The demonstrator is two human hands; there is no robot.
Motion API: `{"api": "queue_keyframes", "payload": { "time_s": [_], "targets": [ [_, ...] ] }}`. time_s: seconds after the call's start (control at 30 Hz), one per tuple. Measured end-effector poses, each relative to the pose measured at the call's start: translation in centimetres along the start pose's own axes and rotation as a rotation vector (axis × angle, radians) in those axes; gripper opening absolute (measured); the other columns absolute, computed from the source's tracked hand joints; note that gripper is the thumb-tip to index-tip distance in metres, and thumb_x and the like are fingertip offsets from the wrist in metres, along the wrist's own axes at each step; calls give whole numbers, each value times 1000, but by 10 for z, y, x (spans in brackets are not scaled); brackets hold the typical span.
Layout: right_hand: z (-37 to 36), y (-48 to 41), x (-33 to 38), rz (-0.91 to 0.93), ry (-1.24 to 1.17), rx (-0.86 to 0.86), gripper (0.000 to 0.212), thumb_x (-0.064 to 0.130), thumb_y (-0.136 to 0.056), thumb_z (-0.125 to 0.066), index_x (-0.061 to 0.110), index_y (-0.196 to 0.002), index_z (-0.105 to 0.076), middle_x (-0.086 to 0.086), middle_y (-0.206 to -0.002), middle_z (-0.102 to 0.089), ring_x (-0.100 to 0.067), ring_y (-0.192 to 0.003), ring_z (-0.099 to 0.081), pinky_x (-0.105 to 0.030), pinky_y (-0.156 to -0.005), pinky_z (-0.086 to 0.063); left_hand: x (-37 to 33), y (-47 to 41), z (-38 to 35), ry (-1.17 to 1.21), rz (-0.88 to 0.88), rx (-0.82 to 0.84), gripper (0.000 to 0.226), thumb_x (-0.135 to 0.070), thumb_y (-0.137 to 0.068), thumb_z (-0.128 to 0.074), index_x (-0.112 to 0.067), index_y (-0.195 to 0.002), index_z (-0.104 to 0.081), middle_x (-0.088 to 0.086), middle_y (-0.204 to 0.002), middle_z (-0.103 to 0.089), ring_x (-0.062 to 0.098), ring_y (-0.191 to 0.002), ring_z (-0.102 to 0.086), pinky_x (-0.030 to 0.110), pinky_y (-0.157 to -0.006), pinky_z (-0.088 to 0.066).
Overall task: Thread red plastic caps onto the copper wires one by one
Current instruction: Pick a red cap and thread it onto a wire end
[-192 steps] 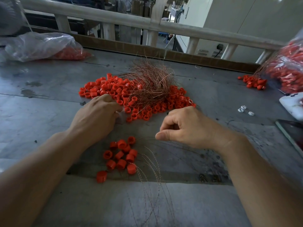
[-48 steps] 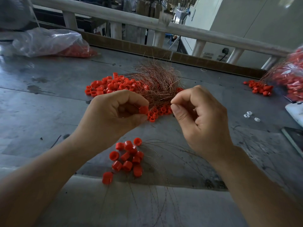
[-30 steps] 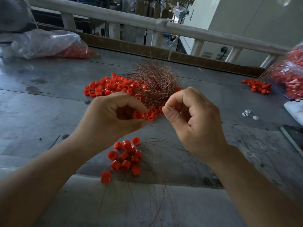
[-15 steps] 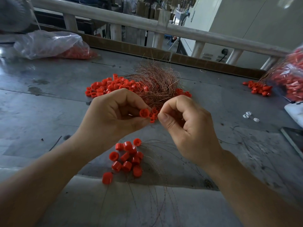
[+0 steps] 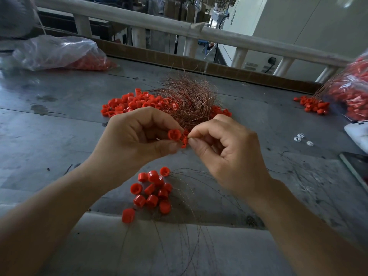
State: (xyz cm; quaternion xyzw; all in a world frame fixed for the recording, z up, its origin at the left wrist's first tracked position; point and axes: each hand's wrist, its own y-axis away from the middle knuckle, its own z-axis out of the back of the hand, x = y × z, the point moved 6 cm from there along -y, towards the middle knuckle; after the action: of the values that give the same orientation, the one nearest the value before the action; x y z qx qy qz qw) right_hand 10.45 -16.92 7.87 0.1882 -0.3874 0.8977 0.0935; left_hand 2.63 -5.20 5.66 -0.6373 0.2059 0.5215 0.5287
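My left hand (image 5: 135, 138) pinches a red cap (image 5: 174, 134) between thumb and fingertips, raised above the table. My right hand (image 5: 227, 148) is beside it, thumb and forefinger pinched together right at the cap; the thin copper wire it holds is too fine to make out. Behind the hands lies a tangled bundle of copper wires (image 5: 189, 98) on a heap of loose red caps (image 5: 131, 102). Below the hands sit several capped wires (image 5: 153, 192), their strands trailing toward me.
A grey metal table (image 5: 49, 136) carries a plastic bag of caps (image 5: 59, 52) at the back left and another bag (image 5: 356, 92) at the right with spilled caps (image 5: 312, 104). Small white parts (image 5: 300, 137) and a white device (image 5: 358, 132) lie right. A railing runs behind.
Both hands rose from the table, the left one bringing up a cap. Since then the right hand's pinched fingertips have closed in from the right until they meet the cap.
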Motion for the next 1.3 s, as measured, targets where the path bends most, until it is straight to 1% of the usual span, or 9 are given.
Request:
{"api": "queue_keyframes", "payload": {
  "time_s": [0.1,0.23,0.37,0.53,0.77,0.9,1.07,1.23,1.3],
  "targets": [
    [0,1,0,-2,-9,-12,7,8,-77,-63,8,-71,-66,17,-64,-43,2,-57,-42,-7,-56,-34,0,0,0,-24,-3,-14,30,-26,-55,-71,-16,-82,-63,-1,-87,-71,8,-74,-68,15,-67,-53],
    [0,1,3,6,-19,-29,7,4,-74,-64,6,-68,-65,3,-60,-54,-10,-61,-48,-9,-55,-37,1,0,2,-37,-4,-43,30,-26,-53,-71,-17,-80,-61,-1,-88,-71,8,-74,-68,15,-67,-53],
    [-1,2,3,-6,-36,-27,7,2,-75,-64,5,-69,-65,2,-60,-56,-12,-62,-49,-9,-54,-38,1,1,0,-45,-12,-24,28,-24,-54,-70,-17,-79,-59,-6,-85,-71,7,-75,-68,14,-66,-53],
    [-4,1,3,-11,-34,2,6,5,-76,-63,5,-70,-65,-1,-62,-57,-12,-61,-49,-15,-53,-40,-1,1,-2,-67,-25,-3,27,-24,-56,-70,-18,-80,-59,0,-90,-69,6,-75,-68,14,-67,-52],
    [0,-2,2,26,16,6,5,6,-78,-64,7,-74,-67,8,-66,-50,-8,-63,-47,-10,-56,-37,1,0,0,-19,-6,-11,29,-27,-55,-71,-18,-81,-61,-3,-86,-71,6,-73,-68,14,-65,-52],
    [0,-1,3,40,42,10,5,7,-78,-64,8,-75,-67,13,-69,-47,-4,-62,-45,-9,-57,-36,0,1,-2,2,-2,7,28,-23,-56,-70,-15,-81,-62,-3,-85,-72,5,-72,-68,13,-64,-52],
    [3,-1,0,9,43,-12,6,7,-78,-62,8,-73,-66,11,-66,-47,-5,-61,-45,-11,-56,-37,7,0,2,211,84,34,32,-14,-58,-81,-16,-89,-73,1,-89,-73,14,-82,-69,19,-71,-53],
    [6,-2,-2,-2,43,-38,6,6,-78,-63,8,-72,-65,13,-65,-46,3,-59,-42,-8,-56,-36,14,-1,3,296,156,41,33,-5,-70,-59,-25,-92,-74,2,-91,-73,18,-87,-69,23,-76,-54],
    [5,-2,-2,-2,40,-30,6,7,-78,-63,8,-72,-65,11,-65,-47,4,-59,-42,-9,-56,-36,12,-1,2,291,149,48,30,-8,-70,-62,-25,-91,-74,1,-91,-73,18,-87,-69,23,-75,-54]
  ]
}}
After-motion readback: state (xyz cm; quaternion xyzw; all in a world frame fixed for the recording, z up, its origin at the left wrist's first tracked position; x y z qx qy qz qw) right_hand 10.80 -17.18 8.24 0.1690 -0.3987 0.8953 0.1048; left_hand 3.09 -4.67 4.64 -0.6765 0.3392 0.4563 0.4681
